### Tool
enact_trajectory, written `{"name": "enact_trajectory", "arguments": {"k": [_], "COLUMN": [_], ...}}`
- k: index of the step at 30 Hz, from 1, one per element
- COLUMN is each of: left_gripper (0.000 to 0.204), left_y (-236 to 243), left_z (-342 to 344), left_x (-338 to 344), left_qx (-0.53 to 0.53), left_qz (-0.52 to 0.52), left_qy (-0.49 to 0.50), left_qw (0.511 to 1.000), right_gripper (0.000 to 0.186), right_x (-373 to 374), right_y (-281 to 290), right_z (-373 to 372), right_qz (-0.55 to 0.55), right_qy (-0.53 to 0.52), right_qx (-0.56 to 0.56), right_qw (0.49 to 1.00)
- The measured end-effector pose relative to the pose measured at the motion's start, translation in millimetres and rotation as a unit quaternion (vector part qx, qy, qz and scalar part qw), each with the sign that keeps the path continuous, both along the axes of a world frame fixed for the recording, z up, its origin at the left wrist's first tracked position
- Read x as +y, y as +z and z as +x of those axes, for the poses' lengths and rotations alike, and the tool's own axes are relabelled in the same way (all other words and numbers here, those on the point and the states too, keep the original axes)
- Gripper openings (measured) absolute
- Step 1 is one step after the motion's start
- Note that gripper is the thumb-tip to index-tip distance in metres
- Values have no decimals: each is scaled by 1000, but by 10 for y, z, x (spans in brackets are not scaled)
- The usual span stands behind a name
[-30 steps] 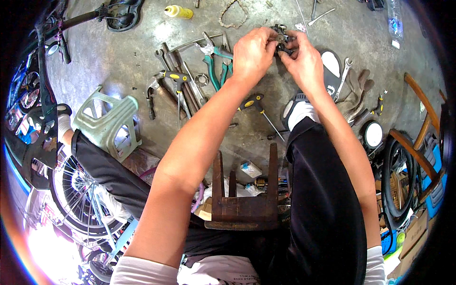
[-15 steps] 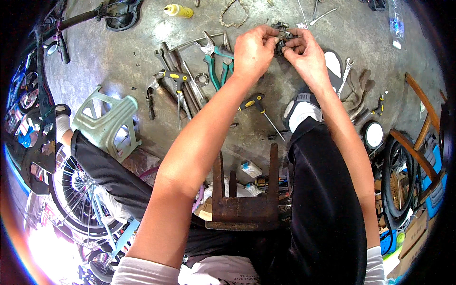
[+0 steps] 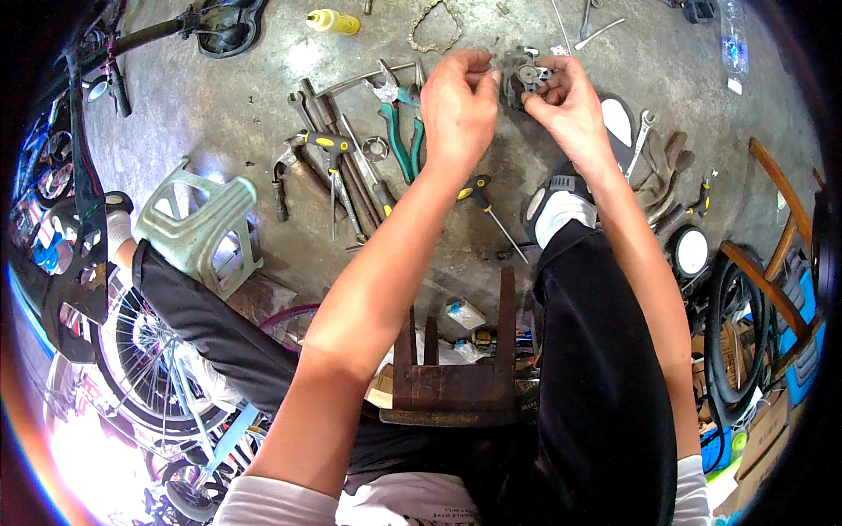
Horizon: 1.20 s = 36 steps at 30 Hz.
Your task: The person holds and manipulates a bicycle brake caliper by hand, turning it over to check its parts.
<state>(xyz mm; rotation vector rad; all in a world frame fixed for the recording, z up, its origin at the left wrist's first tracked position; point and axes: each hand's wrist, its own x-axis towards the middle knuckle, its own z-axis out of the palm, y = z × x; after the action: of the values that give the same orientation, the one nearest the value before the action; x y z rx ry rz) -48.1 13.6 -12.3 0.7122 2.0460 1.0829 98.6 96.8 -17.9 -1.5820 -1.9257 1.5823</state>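
Note:
My right hand (image 3: 568, 95) grips a small dark metal mechanical part (image 3: 529, 77), fingers and thumb around its right side. A round silvery face shows on this part; its exact kind is unclear. Just left of it, separated by a narrow gap, is my left hand (image 3: 460, 101). Its fingers are bent and drawn together near the thumb, and whatever they might hold is too small to make out. Below the hands, a T-handle driver (image 3: 481, 200) with a black-and-yellow grip lies on the floor. Green-handled pliers (image 3: 392, 127) rest left of my left hand.
A bicycle chain (image 3: 436, 26) and a yellow bottle (image 3: 333, 22) lie at the far side. Wrenches, a hammer (image 3: 289, 162) and rods are spread leftward, near a pale green stool (image 3: 197, 223). A small wooden stool (image 3: 452, 390) is between my legs. A spanner (image 3: 643, 140) lies at right.
My left hand has come away from the metal part and shifted slightly left. The part stays in my right hand, turned so its round face shows.

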Motion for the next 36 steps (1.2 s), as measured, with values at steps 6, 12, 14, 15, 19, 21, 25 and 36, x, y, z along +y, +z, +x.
{"name": "enact_trajectory", "arguments": {"k": [6,12,14,15,19,21,25,36], "left_gripper": [36,37,37,37,35,34,33,31], "left_y": [44,153,174,163,142,154,179,160], "left_z": [50,56,37,37,54,66,76,91], "left_x": [3,-4,-21,-17,-22,-25,-24,-42], "left_qx": [-263,-313,-299,-302,-312,-314,-314,-321], "left_qz": [-12,-12,-17,-18,-15,-10,-9,-6], "left_qy": [25,59,79,80,85,85,81,73], "left_qw": [964,948,951,950,946,945,946,944], "right_gripper": [49,42,34,31,21,26,27,24], "right_x": [1,-8,-50,-37,-9,10,13,12], "right_y": [32,73,116,116,104,70,104,149], "right_z": [86,147,116,143,193,199,193,151], "right_qz": [-64,-75,-88,-98,-113,-121,-129,-139], "right_qy": [-34,-50,-116,-116,-101,-80,-82,-92], "right_qx": [138,184,224,209,162,152,140,136], "right_qw": [988,979,964,966,975,978,978,977]}}
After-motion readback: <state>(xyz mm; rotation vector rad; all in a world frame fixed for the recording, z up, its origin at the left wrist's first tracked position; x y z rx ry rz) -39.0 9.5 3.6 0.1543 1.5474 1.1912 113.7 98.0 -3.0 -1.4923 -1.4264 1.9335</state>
